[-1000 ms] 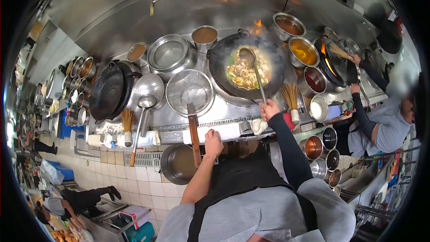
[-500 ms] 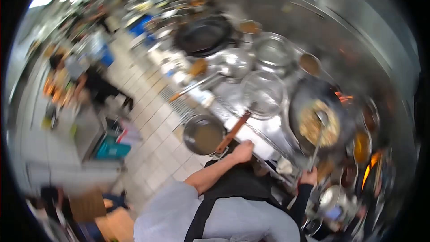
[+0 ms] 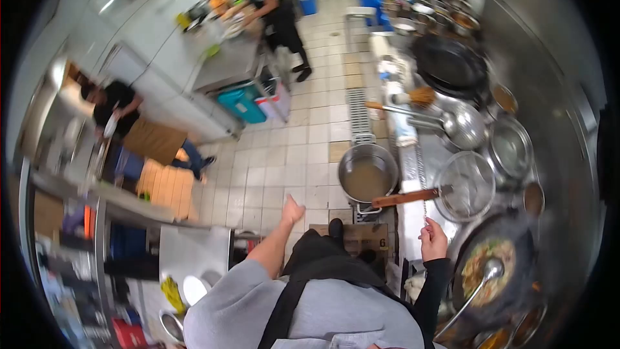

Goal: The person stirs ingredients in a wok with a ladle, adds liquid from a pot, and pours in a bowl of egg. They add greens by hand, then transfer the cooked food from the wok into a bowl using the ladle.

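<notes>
My left hand hangs over the tiled floor in front of my apron, loosely open and holding nothing. My right hand is at the front edge of the cooking range, its fingers slightly curled and apart, empty. Just beyond it lies a strainer with a wooden handle that sticks out past the edge. To its right, a wok holds chopped food with bits of green. A metal ladle rests in the wok, its handle slanting toward me, apart from my right hand.
A deep pot of cloudy liquid stands beside the range. Farther along are a perforated ladle, a metal bowl and black pans. One person works at a steel counter; another person stands at left. A white plate lies behind left.
My view has swung left, so the range now appears farther right. My right hand has let go of the ladle, which stays in the wok. My left hand has moved left, away from the range.
</notes>
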A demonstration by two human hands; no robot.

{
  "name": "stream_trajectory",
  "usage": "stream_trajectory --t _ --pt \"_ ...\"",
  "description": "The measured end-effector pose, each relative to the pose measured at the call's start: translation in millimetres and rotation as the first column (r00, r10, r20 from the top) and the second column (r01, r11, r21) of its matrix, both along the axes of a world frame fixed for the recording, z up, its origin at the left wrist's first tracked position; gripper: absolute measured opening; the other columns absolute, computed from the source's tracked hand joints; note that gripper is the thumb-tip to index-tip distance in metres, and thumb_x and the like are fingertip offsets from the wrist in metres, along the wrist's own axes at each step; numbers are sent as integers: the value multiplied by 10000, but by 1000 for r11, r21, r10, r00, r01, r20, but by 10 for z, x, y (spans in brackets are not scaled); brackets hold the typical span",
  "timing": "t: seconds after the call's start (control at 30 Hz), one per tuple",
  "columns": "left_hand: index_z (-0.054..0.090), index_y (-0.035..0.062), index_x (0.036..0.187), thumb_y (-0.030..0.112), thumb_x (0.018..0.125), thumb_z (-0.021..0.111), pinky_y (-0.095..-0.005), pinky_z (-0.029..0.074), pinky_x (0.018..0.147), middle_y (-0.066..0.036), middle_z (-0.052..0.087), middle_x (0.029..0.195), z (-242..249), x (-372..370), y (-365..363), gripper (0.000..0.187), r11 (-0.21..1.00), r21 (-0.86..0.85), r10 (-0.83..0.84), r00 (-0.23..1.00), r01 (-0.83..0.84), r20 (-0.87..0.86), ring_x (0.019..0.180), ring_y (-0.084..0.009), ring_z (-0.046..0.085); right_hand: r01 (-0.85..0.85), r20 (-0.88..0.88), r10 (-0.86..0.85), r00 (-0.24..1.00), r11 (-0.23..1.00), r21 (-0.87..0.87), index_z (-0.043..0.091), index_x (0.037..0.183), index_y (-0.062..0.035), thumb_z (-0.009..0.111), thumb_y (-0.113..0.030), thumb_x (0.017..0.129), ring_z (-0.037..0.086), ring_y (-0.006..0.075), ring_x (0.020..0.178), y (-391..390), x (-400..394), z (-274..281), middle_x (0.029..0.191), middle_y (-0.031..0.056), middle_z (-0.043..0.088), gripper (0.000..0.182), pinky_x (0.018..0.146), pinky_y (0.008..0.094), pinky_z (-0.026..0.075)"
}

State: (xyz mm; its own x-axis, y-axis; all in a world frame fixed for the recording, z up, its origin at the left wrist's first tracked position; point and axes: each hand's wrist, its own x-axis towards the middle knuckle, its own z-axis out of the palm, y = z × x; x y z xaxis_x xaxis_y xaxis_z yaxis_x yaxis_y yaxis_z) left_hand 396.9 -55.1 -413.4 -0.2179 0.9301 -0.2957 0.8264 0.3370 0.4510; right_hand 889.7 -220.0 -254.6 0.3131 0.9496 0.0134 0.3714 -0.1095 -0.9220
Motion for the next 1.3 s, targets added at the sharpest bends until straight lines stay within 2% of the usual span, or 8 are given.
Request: stream_trajectory --t 0.2,0.63,0.7,0.83,0.97,1.1,1.2,1.3 --pt "207 -127 1523 66 771 642 -373 529 844 -171 684 879 1255 -1137 629 890 663 389 420 749 -639 513 858 -286 673 -325 -23 324 946 946 -20 598 1268 36 595 21 928 631 162 723 728 -535 -9 881 102 622 340 683 299 552" --pt "167 -14 1572 -26 790 652 -283 447 589 -21 550 738 4079 -3364 1024 920 21 480 -124 474 -877 872 602 -101 478 -481 162 546 822 817 -317 654 1214 2 680 -85 883 662 184 727 1183 -1463 -215 801 90 672 343 700 330 540" --pt "161 12 1579 -7 817 670 -294 475 602 -26 564 807 4143 -3591 1111 916 -7 453 -198 446 -891 873 623 -111 518 -461 165 558 813 791 -402 669 1205 -14 705 -143 865 688 259 770 1171 -1587 -199 829 130 692 365 756 366 545" --pt "288 -28 1554 61 848 685 -272 449 616 -57 601 814 4811 -2646 934 814 626 714 -507 533 -313 678 652 -119 531 -460 189 603 775 743 -487 664 1205 -12 710 -159 859 697 303 788 1170 -1812 -97 833 149 697 379 772 389 550" --pt "225 -35 1573 139 878 695 -283 432 629 -83 584 777 5040 -2072 1050 858 557 815 -826 214 161 522 674 -141 529 -488 221 646 730 720 -494 661 1207 -7 711 -146 862 699 300 768 1295 -1922 -115 824 158 694 375 742 388 553" --pt "216 -40 1573 219 869 716 -288 428 652 -95 573 790 4988 -2004 1319 901 514 841 -728 435 -167 531 692 -147 511 -440 241 607 758 747 -498 654 1205 6 705 -142 874 694 263 748 1386 -1991 -79 831 150 696 366 713 372 556" --pt "412 58 1489 379 937 647 -308 453 689 -93 564 913 4843 -2498 1416 680 524 609 -835 -499 -596 229 726 -167 515 -382 169 521 837 776 -502 647 1216 11 709 -159 877 689 217 741 1367 -1903 -215 848 128 700 385 707 353 558" --pt "400 97 1463 342 917 652 -329 449 721 -110 519 949 4717 -3052 1256 650 321 436 -947 -294 -841 129 688 -174 475 -346 125 503 855 734 -585 643 1222 10 703 -152 880 696 226 740 1228 -1775 -437 870 143 710 384 697 357 559"
